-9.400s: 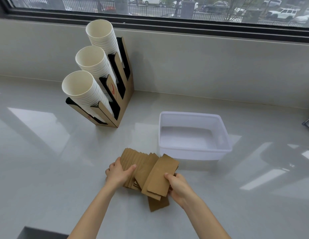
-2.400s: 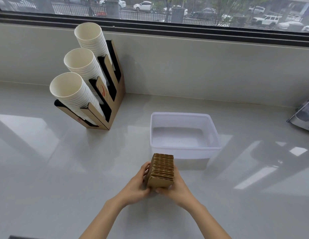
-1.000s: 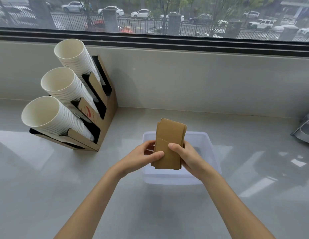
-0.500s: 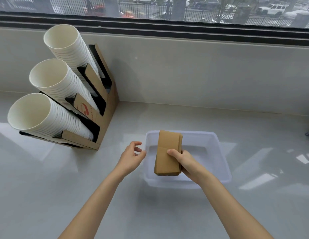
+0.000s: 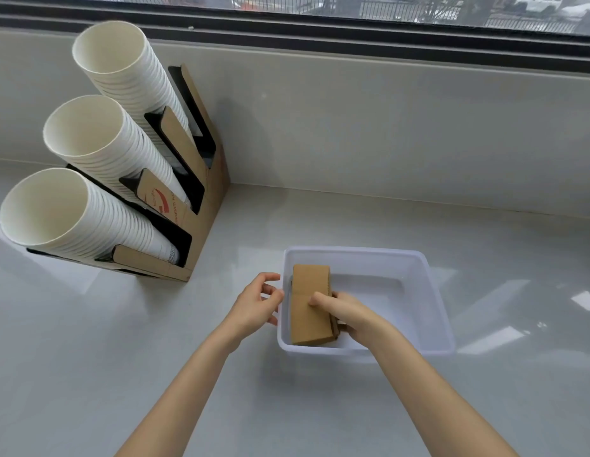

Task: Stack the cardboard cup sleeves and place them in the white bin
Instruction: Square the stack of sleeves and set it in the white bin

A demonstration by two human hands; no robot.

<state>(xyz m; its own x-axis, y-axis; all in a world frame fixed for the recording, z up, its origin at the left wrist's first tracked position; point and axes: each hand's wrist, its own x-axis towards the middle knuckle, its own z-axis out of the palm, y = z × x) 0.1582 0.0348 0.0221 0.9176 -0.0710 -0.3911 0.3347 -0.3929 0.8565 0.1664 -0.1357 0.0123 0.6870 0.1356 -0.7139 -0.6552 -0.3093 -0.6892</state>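
Over on the left of the counter [image 5: 89, 357] stands a cardboard cup holder [image 5: 201, 206] with three slanted columns of white paper cups [image 5: 99, 153], well clear of the work. Moving right, the person's left hand [image 5: 254, 305] hangs just outside the near-left wall of the white bin [image 5: 432, 291], fingers loosely curled and holding nothing; whether it touches the rim I cannot tell. Inside the bin, hard against that left wall, is the stack of sleeves [image 5: 310, 308], a squared-up brown block lying with its broad face up and its long side running away from the person. The right hand [image 5: 349, 315] has hold of it, thumb pressed across the top face and fingers wrapped down the right edge, so the block looks pinched through its thickness as it goes down to, or sits on, the bin floor; which of the two is hidden. To my eye these sleeves are light, thin and fairly stiff as a pack, but each one is loose from the next, so the pile would fan or slide apart if gripped by one face only. The sensible hold is just this clamp across the whole thickness, near the middle of the long edges, eased off gently once the bottom sleeve rests flat. The right half of the bin is bare.
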